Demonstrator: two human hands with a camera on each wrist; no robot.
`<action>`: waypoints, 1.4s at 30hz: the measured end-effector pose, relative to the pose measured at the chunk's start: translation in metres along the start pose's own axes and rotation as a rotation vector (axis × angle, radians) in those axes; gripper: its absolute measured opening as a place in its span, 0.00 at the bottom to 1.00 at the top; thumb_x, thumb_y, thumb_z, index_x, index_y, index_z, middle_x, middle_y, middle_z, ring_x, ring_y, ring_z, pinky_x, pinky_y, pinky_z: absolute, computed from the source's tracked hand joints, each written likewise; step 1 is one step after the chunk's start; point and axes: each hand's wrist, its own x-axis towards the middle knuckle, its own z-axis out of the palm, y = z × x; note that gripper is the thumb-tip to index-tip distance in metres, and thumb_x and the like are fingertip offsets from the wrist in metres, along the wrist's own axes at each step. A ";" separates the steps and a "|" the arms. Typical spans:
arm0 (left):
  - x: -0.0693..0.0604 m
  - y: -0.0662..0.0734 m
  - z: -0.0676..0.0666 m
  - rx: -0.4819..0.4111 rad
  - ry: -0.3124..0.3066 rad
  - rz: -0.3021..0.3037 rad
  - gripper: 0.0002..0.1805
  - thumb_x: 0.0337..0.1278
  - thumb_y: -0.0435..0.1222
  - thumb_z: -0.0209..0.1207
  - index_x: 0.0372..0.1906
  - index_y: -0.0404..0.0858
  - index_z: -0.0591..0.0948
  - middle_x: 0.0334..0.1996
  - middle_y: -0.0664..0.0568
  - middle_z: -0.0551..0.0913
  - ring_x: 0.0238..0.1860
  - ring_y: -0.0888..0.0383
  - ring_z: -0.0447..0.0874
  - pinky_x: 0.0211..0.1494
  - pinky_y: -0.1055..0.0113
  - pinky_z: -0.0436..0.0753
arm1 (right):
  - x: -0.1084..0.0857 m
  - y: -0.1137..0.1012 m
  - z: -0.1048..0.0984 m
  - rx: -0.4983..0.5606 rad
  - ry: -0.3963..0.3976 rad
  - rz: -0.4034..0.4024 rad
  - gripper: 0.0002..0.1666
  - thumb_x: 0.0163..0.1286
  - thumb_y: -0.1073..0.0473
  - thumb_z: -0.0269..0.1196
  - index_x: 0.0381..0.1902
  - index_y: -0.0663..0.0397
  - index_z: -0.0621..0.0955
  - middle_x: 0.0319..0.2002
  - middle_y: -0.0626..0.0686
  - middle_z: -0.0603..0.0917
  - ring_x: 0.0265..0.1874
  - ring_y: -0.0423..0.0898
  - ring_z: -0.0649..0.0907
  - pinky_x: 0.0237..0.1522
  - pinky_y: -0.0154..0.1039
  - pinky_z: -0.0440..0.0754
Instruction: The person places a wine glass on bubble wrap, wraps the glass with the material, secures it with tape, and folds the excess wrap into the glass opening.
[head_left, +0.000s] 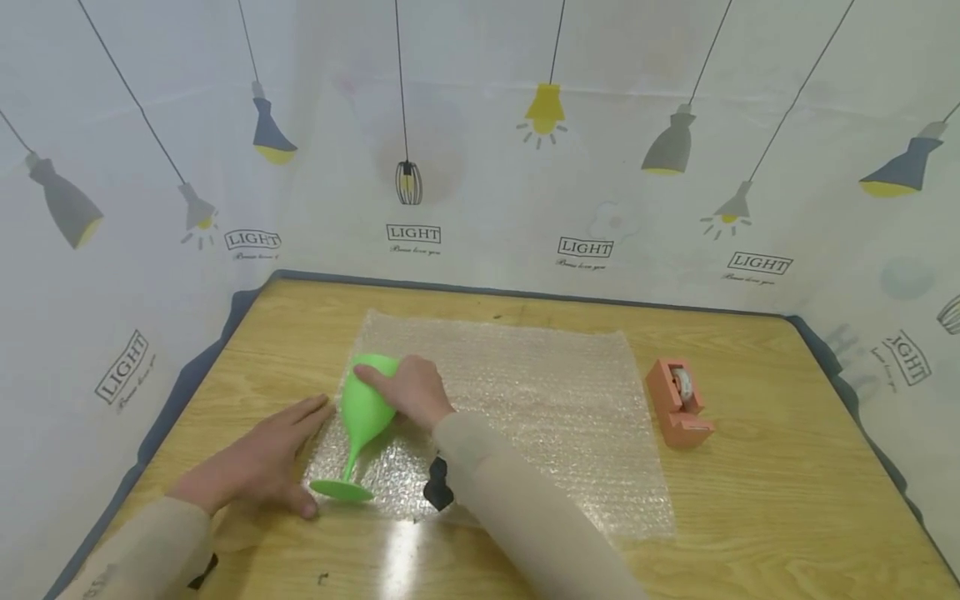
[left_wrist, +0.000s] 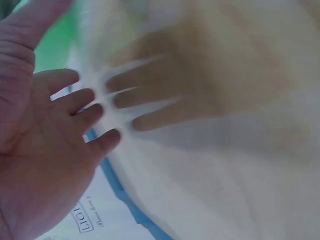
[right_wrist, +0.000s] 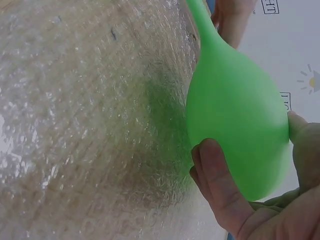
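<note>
A green plastic wine glass (head_left: 366, 412) is tilted over the left part of a sheet of bubble wrap (head_left: 540, 417), its round foot toward the person. My right hand (head_left: 416, 392) grips the bowl near its rim. In the right wrist view, the thumb and fingers lie on opposite sides of the bowl (right_wrist: 235, 110). To the left of the glass, my left hand (head_left: 258, 458) has its fingers spread and holds nothing. Its fingertips are by the wrap's left edge; whether they touch it I cannot tell. The left wrist view shows that palm (left_wrist: 45, 130) beside blurred green.
A pink tape dispenser (head_left: 678, 404) with a roll of clear tape stands on the wooden table (head_left: 772, 467), right of the wrap. White cloth (head_left: 480, 167) printed with lamps surrounds the table's back and sides, with a dark blue border along the edge.
</note>
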 end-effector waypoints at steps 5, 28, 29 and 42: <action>0.003 0.004 -0.017 -0.143 -0.045 -0.035 0.59 0.49 0.45 0.77 0.77 0.22 0.56 0.74 0.23 0.60 0.73 0.23 0.59 0.73 0.29 0.61 | 0.000 -0.002 0.002 0.015 0.004 -0.015 0.34 0.67 0.30 0.66 0.19 0.50 0.72 0.21 0.48 0.74 0.19 0.40 0.70 0.25 0.33 0.72; 0.031 0.039 -0.030 -0.788 0.050 -0.314 0.35 0.80 0.35 0.47 0.77 0.18 0.48 0.66 0.21 0.66 0.59 0.35 0.80 0.58 0.50 0.87 | 0.003 -0.006 -0.001 -0.186 0.021 0.028 0.36 0.65 0.25 0.64 0.20 0.50 0.74 0.23 0.48 0.76 0.17 0.41 0.73 0.20 0.32 0.73; 0.032 0.039 -0.030 -0.786 0.051 -0.313 0.35 0.80 0.35 0.47 0.77 0.18 0.48 0.66 0.21 0.67 0.59 0.35 0.80 0.58 0.51 0.87 | 0.003 -0.006 -0.003 -0.193 0.019 0.029 0.36 0.65 0.25 0.65 0.21 0.50 0.74 0.23 0.49 0.77 0.17 0.41 0.74 0.20 0.32 0.74; 0.045 0.047 -0.031 -0.730 0.058 -0.294 0.31 0.77 0.34 0.48 0.72 0.14 0.60 0.60 0.24 0.75 0.50 0.43 0.86 0.57 0.51 0.87 | 0.001 -0.003 -0.023 -0.148 -0.016 0.043 0.33 0.61 0.31 0.72 0.26 0.54 0.77 0.24 0.50 0.80 0.22 0.46 0.84 0.21 0.32 0.78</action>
